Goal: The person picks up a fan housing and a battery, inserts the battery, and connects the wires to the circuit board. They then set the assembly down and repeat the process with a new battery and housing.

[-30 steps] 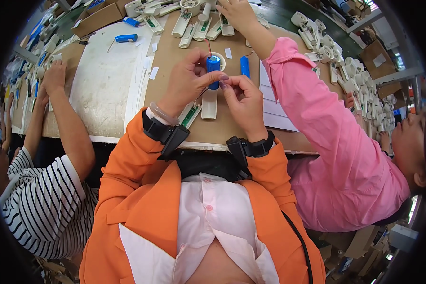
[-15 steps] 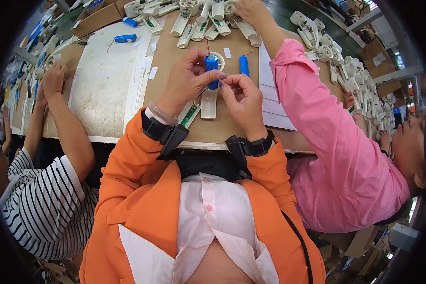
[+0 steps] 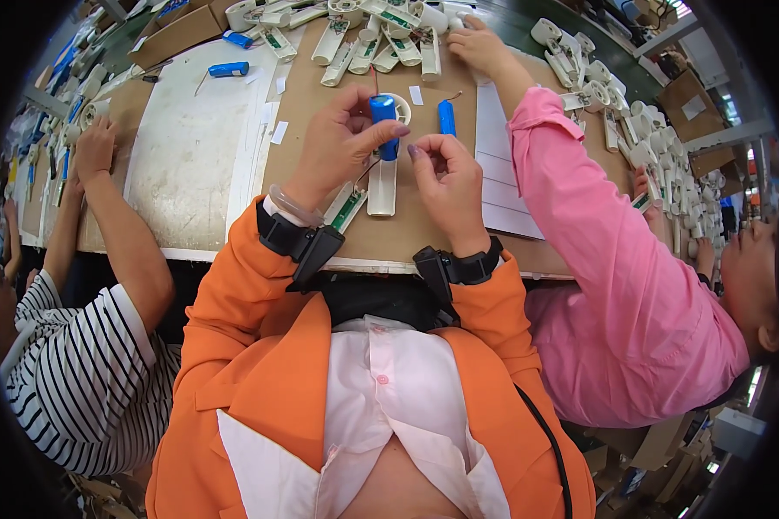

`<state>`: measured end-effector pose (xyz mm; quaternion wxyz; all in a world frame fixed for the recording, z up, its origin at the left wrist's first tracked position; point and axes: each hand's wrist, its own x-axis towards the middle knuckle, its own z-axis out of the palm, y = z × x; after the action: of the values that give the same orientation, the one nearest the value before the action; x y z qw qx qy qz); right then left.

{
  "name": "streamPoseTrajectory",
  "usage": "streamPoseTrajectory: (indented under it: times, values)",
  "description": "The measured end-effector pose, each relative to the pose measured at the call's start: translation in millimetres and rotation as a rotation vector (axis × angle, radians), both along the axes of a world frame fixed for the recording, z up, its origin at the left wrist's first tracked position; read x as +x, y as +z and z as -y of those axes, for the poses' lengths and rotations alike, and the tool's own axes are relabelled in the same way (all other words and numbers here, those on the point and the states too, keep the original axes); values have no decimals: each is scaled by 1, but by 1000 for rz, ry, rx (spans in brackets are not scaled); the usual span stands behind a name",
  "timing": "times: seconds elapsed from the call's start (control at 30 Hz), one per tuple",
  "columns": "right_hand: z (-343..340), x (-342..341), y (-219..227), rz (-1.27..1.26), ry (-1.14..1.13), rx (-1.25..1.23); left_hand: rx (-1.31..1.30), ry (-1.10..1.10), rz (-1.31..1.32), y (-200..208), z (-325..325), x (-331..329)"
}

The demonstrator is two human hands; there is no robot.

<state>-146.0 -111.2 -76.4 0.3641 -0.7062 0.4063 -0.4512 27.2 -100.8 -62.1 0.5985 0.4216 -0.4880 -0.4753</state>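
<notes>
My left hand (image 3: pixel 346 138) grips a blue cylindrical battery pack (image 3: pixel 383 125) upright between thumb and fingers. A thin wire runs down from it toward a white half shell with a green circuit board (image 3: pixel 346 208). Below and behind the battery lies a white plastic housing (image 3: pixel 382 192) with a round end, partly covered by the battery. Just right of the battery, and apart from it, is my right hand (image 3: pixel 450 182). Its thumb and bent fingers are drawn together; anything between them is too small to make out. A second blue battery pack (image 3: pixel 447 118) lies beyond that hand.
White housings with green boards (image 3: pixel 381 52) are heaped at the far edge, where the right co-worker's hand (image 3: pixel 485 48) reaches. More white parts (image 3: pixel 658 147) pile up at right. A cardboard box (image 3: pixel 182 39), another blue battery (image 3: pixel 228 69) and paper slips (image 3: pixel 280 132) lie left.
My right hand has drawn slightly away from the battery. The battery tilts a little in my left hand. At the far pile, the right co-worker's hand has shifted right and parts there have moved.
</notes>
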Motion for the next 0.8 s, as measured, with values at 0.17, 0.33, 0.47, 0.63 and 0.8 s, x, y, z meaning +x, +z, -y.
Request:
streamPoseTrajectory:
  times: [0.17,0.33,0.47,0.63,0.8]
  values:
    - [0,2,-3,85,-28,43,-24,-4,-76,-3,2,4]
    - [-4,4,2,59,58,-34,22,-23,4,-2,0,4]
    - [-5,6,2,33,52,-54,-14,-5,56,-5,-1,2]
    - [-3,7,0,23,40,-58,4,2,82,-2,-2,2]
    - [3,3,-9,19,-50,-58,58,-70,-48,-4,1,8]
